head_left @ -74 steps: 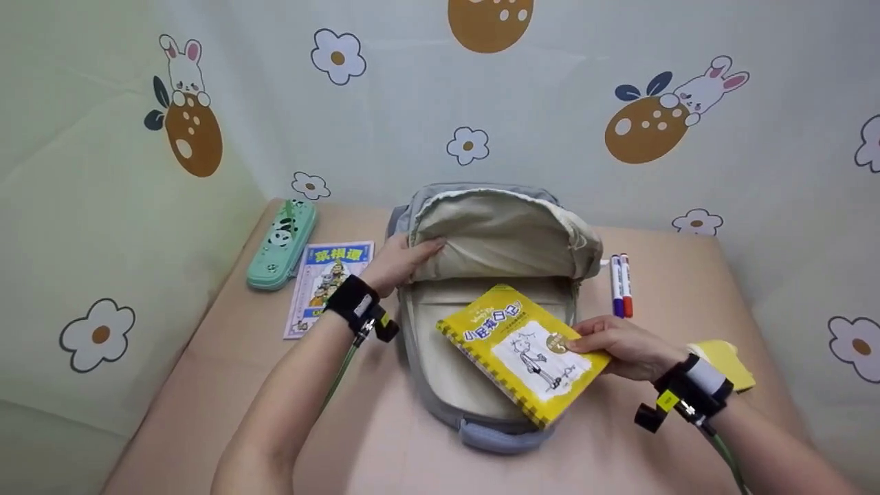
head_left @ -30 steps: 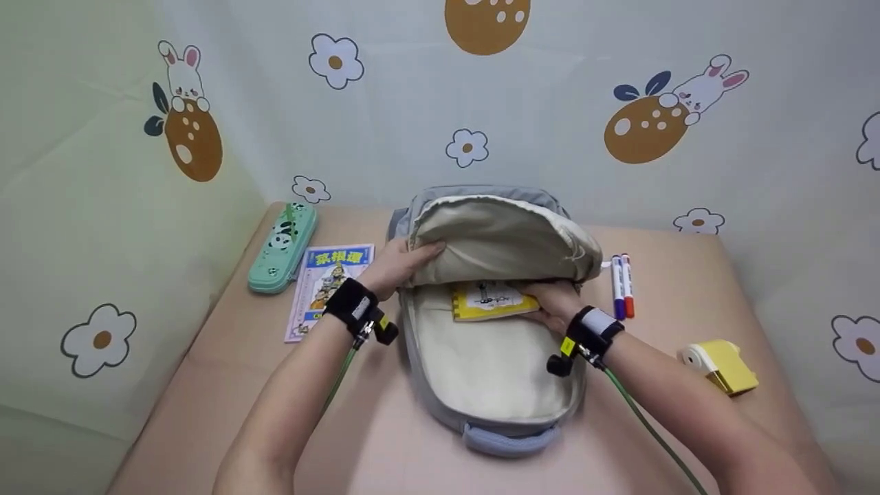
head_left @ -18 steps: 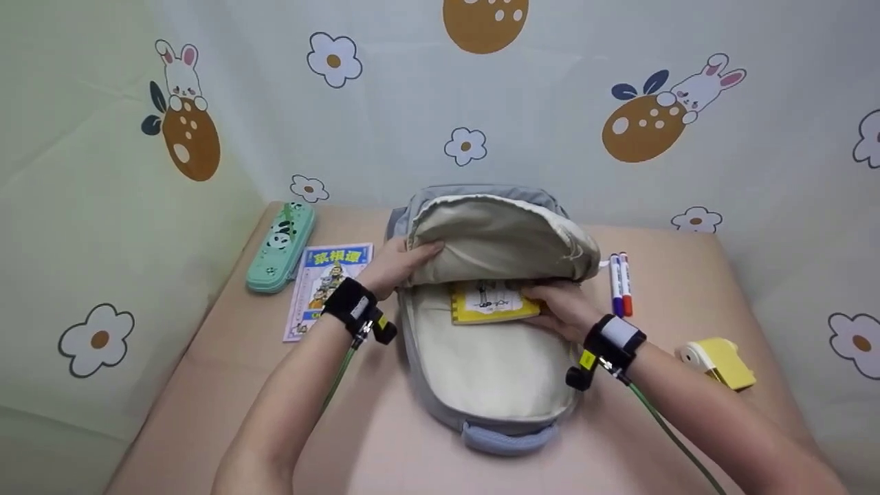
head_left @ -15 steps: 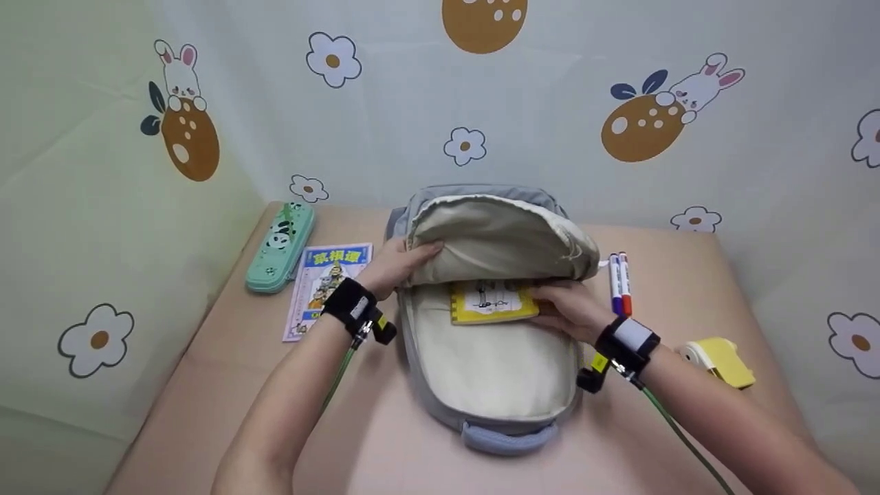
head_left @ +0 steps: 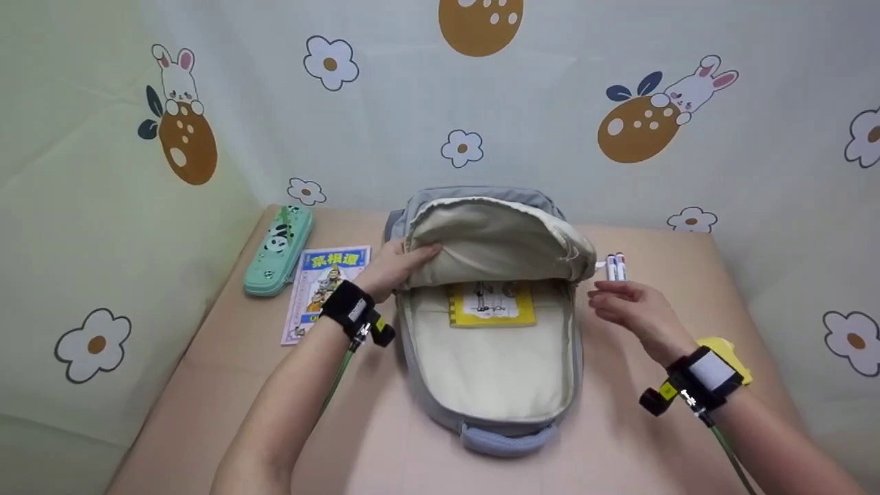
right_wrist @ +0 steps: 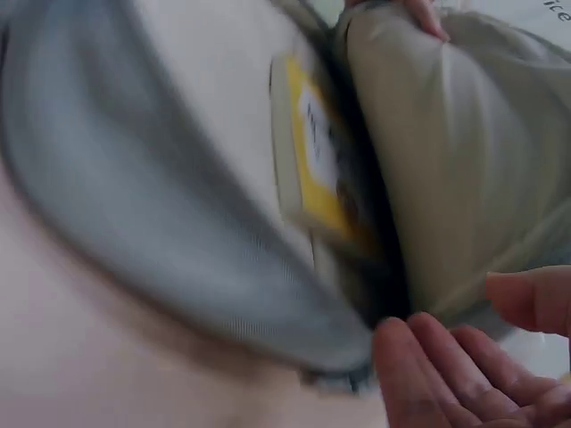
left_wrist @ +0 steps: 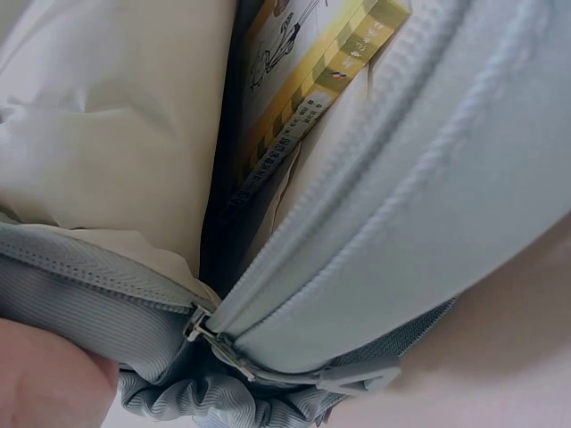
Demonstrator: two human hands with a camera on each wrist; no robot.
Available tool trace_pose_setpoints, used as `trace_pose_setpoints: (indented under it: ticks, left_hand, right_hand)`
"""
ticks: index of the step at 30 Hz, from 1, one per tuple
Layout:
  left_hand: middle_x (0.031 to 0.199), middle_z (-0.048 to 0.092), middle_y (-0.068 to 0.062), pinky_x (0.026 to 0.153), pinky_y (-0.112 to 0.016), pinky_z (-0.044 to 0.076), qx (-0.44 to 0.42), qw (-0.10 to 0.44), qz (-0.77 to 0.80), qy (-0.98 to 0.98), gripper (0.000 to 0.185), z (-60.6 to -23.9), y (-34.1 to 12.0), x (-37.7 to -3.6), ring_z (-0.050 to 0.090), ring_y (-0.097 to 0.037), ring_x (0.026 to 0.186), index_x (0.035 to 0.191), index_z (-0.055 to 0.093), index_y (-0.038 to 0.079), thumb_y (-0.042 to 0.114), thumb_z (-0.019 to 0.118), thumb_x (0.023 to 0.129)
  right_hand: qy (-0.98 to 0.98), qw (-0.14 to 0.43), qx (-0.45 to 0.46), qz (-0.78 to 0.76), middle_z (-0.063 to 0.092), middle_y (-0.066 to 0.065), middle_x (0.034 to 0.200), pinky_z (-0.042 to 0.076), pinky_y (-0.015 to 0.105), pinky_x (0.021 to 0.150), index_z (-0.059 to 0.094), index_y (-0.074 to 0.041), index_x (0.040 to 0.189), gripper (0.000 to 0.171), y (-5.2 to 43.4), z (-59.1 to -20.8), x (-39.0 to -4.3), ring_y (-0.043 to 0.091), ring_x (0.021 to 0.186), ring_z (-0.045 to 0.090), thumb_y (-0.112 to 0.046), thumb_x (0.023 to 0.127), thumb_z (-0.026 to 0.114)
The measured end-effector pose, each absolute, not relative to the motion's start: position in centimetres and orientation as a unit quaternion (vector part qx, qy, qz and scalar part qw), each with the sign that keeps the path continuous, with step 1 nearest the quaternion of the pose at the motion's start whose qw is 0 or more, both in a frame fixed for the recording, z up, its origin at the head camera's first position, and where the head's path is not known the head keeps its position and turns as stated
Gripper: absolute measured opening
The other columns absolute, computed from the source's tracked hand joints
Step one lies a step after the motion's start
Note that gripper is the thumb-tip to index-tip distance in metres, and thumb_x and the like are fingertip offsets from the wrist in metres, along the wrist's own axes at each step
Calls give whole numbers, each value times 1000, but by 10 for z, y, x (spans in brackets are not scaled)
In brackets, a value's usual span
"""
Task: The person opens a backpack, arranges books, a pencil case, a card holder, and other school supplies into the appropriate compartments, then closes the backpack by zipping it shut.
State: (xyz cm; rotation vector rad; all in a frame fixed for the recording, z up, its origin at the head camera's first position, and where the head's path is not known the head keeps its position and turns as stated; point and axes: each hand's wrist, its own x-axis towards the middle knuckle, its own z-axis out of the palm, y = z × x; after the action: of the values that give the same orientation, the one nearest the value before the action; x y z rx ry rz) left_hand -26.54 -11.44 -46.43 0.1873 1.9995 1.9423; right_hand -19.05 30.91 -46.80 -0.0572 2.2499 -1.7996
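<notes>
Packing is under way: the left hand (head_left: 402, 265) is gripping and lifting the cream-lined flap (head_left: 495, 237) of the grey backpack (head_left: 440, 405), which is lying open on the pink table (head_left: 206, 385). A yellow spiral notebook (head_left: 492, 306) is sitting half tucked under that flap inside the main compartment. The right hand (head_left: 632, 313) is hovering empty, fingers relaxed, just beside two marker pens (head_left: 615, 265) right of the bag. Judging by this, one book is stowed; next, the pens need pinching together and lifting clear. A panda pencil case (head_left: 278, 251) and a picture book (head_left: 323, 289) are waiting on the left.
</notes>
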Motion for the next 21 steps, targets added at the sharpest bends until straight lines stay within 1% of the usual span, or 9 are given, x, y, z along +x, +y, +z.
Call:
trace_pose_setpoints:
  ticks: [2, 4, 7, 10, 12, 15, 17, 19, 21]
  left_hand:
    - [114, 70, -15, 84, -43, 59, 63, 173, 685, 704, 46, -464, -114, -265, 71, -30, 95, 120, 64, 6, 41, 76, 92]
    - [114, 70, -15, 84, -43, 59, 60, 172, 686, 704, 46, -464, -114, -265, 71, -30, 95, 120, 65, 7, 41, 76, 92]
    - [115, 70, -14, 85, -42, 58, 63, 172, 686, 704, 46, -464, -114, -265, 71, -30, 96, 121, 64, 6, 40, 76, 92]
    - [115, 70, -14, 85, -41, 58, 67, 167, 683, 708, 45, -465, -114, -265, 70, -30, 96, 119, 65, 6, 40, 76, 92]
    - [114, 70, -14, 86, -41, 57, 71, 164, 681, 710, 45, -466, -114, -265, 70, -29, 96, 120, 65, 6, 40, 75, 93]
    - [114, 70, -14, 85, -41, 58, 71, 162, 681, 710, 44, -466, -114, -265, 70, -29, 95, 120, 65, 6, 39, 75, 93]
    - [114, 70, -14, 85, -42, 58, 70, 166, 686, 705, 44, -466, -114, -265, 70, -29, 95, 121, 64, 6, 39, 74, 94]
    - [113, 70, -15, 85, -42, 58, 69, 168, 687, 703, 44, -466, -115, -266, 71, -29, 94, 121, 64, 6, 39, 74, 94]
    - [113, 70, -15, 84, -42, 58, 67, 170, 688, 702, 44, -466, -115, -266, 71, -29, 94, 120, 64, 5, 39, 74, 94]
  right_hand:
    - [821, 73, -40, -565, 50, 21, 149, 46, 40, 107, 39, 4, 151, 71, 317, -474, -196, 31, 133, 53, -28, 97, 73]
    - [852, 38, -64, -518, 39, 21, 158, 39, 50, 112, 34, -1, 156, 79, 322, -480, -205, 39, 142, 41, -29, 95, 75]
    - [871, 25, -103, -480, 27, 18, 165, 25, 64, 116, 29, -9, 160, 87, 321, -488, -220, 46, 149, 23, -28, 92, 79]
    - [867, 26, -134, -479, 30, 13, 164, 19, 66, 117, 32, -15, 160, 86, 314, -492, -237, 43, 152, 19, -27, 90, 81]
    - [857, 26, -139, -496, 37, 9, 161, 20, 64, 117, 38, -19, 158, 82, 309, -494, -245, 38, 152, 21, -24, 89, 82]
    - [838, 29, -132, -528, 46, 6, 154, 29, 58, 114, 45, -18, 153, 74, 305, -495, -254, 33, 148, 31, -21, 89, 82]
    - [834, 30, -123, -537, 52, 7, 148, 37, 50, 110, 52, -16, 148, 67, 304, -495, -256, 31, 142, 42, -22, 89, 82]
    - [836, 26, -112, -536, 59, 7, 139, 45, 39, 99, 60, -14, 141, 58, 304, -496, -257, 28, 129, 53, -25, 89, 82]
    - [841, 14, -103, -530, 64, 6, 128, 47, 31, 86, 67, -12, 133, 50, 304, -496, -258, 23, 113, 58, -28, 88, 83]
